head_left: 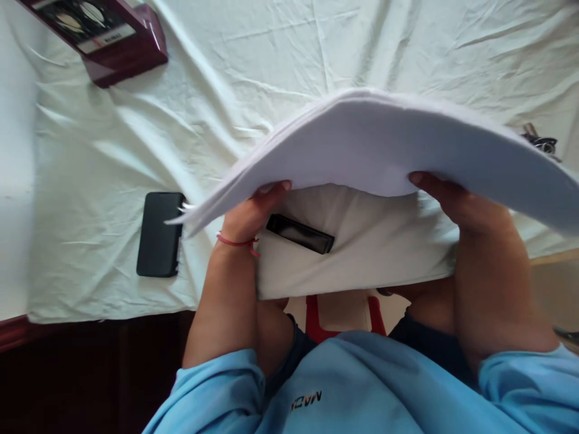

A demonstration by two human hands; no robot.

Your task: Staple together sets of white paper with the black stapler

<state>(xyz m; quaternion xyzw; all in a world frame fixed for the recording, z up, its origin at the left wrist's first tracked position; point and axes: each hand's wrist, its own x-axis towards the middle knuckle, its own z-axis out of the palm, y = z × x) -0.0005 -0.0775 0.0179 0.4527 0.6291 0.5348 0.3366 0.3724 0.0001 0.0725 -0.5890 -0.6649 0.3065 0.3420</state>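
Note:
A thick stack of white paper sheets [353, 144] is held up over the table, bowed so that its middle rises and its ends droop. My left hand [253, 211], with a red string at the wrist, grips the near edge on the left, thumb on top. On the right, my right hand [456, 196] pinches the same edge with its thumb on the paper. The other fingers of both hands are hidden under the stack. Between my forearms a small black rectangular case [301, 234] lies on the cloth, just below the paper's near edge.
A pale wrinkled cloth [113, 144] covers the table. A black phone-like object [159, 235] lies at the left, near the stack's left corner. At the back left stands a dark red glossy box [126, 54]. Small dark metallic items [540, 141] show past the paper at the right.

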